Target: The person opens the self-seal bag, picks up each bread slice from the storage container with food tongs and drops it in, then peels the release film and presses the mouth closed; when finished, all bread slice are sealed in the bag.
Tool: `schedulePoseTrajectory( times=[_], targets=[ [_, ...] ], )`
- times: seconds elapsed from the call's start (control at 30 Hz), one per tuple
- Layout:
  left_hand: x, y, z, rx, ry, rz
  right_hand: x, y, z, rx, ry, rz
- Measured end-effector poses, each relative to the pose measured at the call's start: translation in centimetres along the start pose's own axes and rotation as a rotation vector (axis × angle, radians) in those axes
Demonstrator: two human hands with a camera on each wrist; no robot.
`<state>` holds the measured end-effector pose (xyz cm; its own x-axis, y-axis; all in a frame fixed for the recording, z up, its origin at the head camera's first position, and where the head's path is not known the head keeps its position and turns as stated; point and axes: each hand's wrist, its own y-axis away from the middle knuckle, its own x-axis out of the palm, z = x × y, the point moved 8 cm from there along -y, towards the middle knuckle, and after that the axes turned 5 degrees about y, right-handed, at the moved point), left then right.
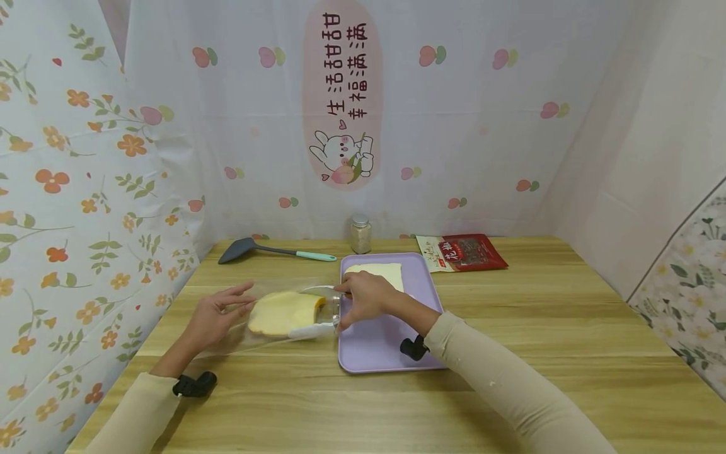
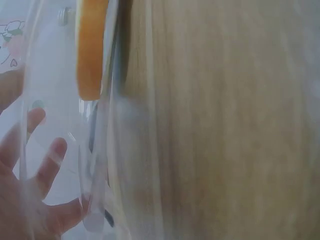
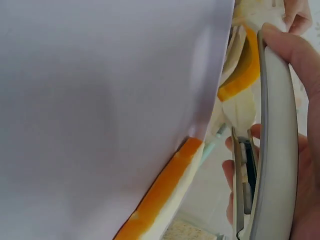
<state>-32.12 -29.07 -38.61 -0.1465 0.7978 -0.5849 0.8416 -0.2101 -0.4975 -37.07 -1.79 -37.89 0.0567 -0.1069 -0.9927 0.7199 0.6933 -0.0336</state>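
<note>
A clear plastic bag (image 1: 244,337) lies left of the tray, with a thick slice of bread (image 1: 283,312) inside. In the left wrist view the bread (image 2: 90,55) shows an orange-brown crust. My left hand (image 1: 214,315) is at the bag's left end with its fingers spread. Pale tongs (image 3: 280,130) are gripped in my right hand (image 1: 367,296), above the tray's left edge. Their arms reach into the bag's mouth near the bread; whether they pinch it I cannot tell. Another bread slice (image 1: 388,272) lies on the purple tray (image 1: 363,359), partly behind my right hand.
Behind the bag lies a turner (image 1: 272,250) with a dark head and mint handle. A lidded glass jar (image 1: 360,235) stands behind the tray. A red and white packet (image 1: 465,252) lies at the back right. Patterned cloths (image 1: 471,126) hang around the wooden table (image 1: 539,302).
</note>
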Motion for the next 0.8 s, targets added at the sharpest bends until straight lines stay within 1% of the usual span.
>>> schedulePoseTrajectory(
  times=[0.1,0.2,0.37,0.5,0.6,0.8],
  targets=[
    [0.0,0.0,0.0,-0.002,0.019,0.007,0.0,-0.2,0.2,-0.034,0.008,0.0],
    [0.1,0.0,-0.1,-0.006,0.056,0.018,0.1,-0.6,0.2,-0.05,0.031,0.0],
    [0.3,0.0,-0.1,-0.017,0.087,0.032,0.2,-1.1,0.2,-0.053,0.05,-0.002],
    [0.4,0.0,-0.1,-0.015,0.103,0.043,0.3,-1.3,0.2,-0.036,0.035,-0.007],
    [0.4,0.0,-0.2,-0.003,0.088,0.04,0.2,-1.4,0.2,-0.027,0.032,-0.009],
    [0.3,0.1,-0.5,0.045,0.014,0.009,0.2,-1.5,0.3,-0.063,0.044,0.001]
  ],
)
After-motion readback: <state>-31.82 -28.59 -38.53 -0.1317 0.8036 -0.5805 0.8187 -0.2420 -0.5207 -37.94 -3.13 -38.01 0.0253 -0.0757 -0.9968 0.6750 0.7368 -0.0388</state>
